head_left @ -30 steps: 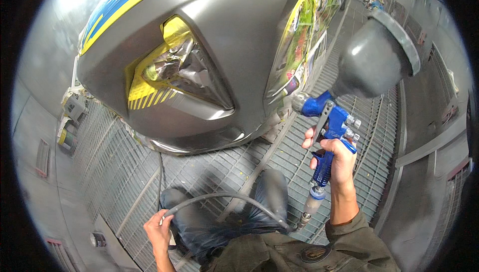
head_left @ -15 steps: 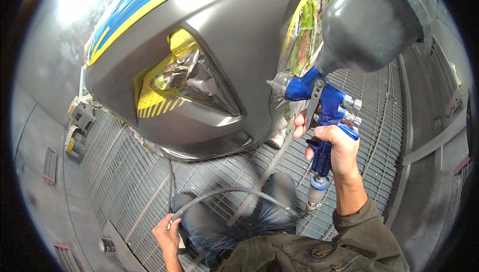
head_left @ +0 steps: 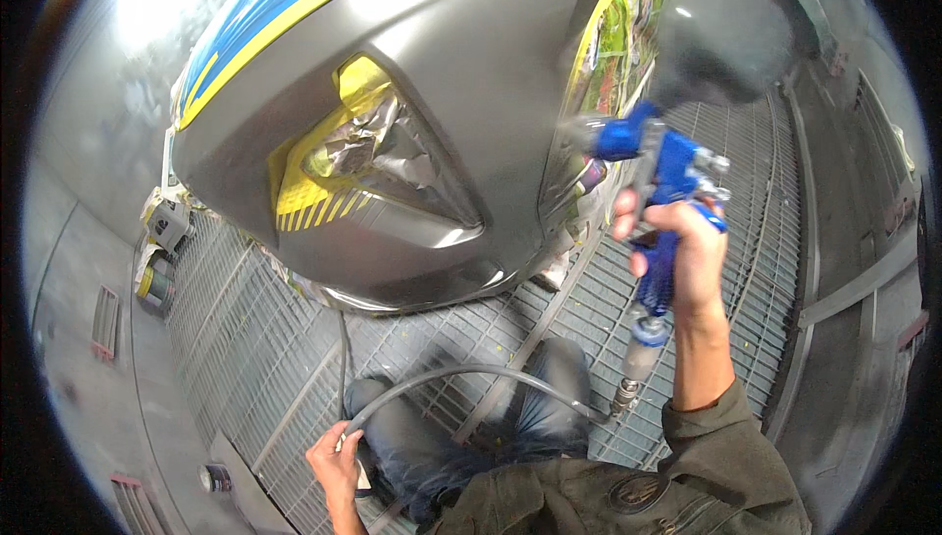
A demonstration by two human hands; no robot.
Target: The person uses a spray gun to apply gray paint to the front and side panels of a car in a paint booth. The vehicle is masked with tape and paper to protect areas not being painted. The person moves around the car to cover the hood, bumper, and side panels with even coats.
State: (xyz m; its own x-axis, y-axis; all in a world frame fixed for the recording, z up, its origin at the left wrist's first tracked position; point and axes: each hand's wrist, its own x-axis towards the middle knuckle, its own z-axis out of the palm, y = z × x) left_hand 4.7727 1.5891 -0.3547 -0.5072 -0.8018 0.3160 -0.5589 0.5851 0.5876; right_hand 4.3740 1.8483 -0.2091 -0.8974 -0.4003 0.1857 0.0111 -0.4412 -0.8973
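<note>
A blue spray gun with a large dark cup on top is gripped in my right hand, its nozzle pointing left at the panel. The grey air hose arcs from the gun's lower end across my knees to my left hand, whose closed fingers hold it. Ahead stands a dark grey car bumper or body corner, with a recess masked by yellow tape and crumpled paper. Motion blurs the gun, and the frames do not show whether spray comes out.
Beneath everything runs a metal grate floor. Blue masking film edged with yellow tape covers the upper left of the car. Printed masking paper lines its right edge. Cans stand by the left wall, another can lower down.
My right hand has moved slightly right and up with the spray gun, its nozzle drawing away from the panel. The left hand still holds the hose.
</note>
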